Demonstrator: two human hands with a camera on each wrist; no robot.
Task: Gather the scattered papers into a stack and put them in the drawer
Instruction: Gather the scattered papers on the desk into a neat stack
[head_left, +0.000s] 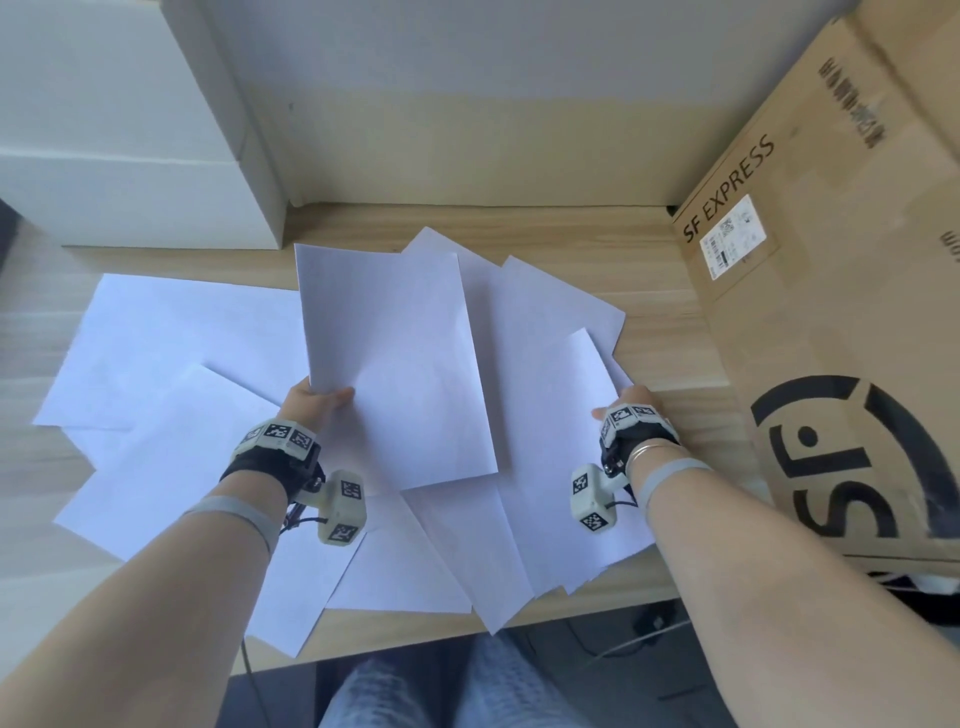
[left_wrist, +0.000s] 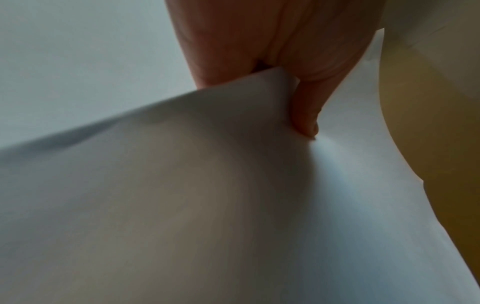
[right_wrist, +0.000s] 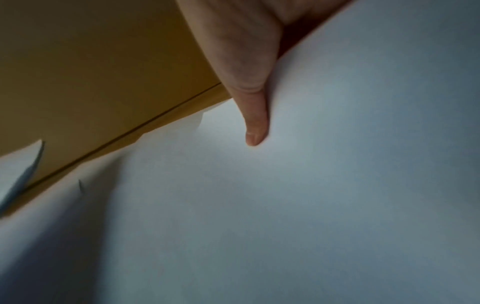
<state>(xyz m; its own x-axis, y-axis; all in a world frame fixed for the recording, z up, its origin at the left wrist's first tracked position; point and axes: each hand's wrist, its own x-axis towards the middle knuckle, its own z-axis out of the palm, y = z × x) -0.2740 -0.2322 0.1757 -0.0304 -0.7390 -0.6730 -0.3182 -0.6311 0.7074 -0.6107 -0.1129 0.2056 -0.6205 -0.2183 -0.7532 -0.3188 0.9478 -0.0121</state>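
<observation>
Nearest me, at 6 o'clock, white sheets (head_left: 415, 561) overlap in a loose fan and hang over the near edge of the wooden desk (head_left: 670, 587); knees in jeans (head_left: 415, 691) show below it.

L hand (head_left: 317, 402) at approx 9 o'clock of centre: thumb on top, fingers under, pinching the near-left corner of one raised sheet (head_left: 400, 358), which tilts up above the pile. L wrist view confirms: thumb (left_wrist: 306, 115) pressed on the paper, corner curled up against the palm.

R hand (head_left: 631, 402) at 3 o'clock, on the right edge of a smaller-looking sheet (head_left: 576, 374) that lifts off the pile. R wrist view shows the thumb (right_wrist: 255, 127) lying flat on top of the paper; the other fingers are hidden under it, so I can't tell whether they clamp.

Further out, more sheets (head_left: 156, 332) lie flat toward 10 o'clock and 1 o'clock.

Cardboard box (head_left: 831, 291) marked SF EXPRESS stands at 3 o'clock, right beside the R hand. White box (head_left: 130, 156) sits at 11 o'clock, wall (head_left: 467, 78) at 12.

No drawer in view.
</observation>
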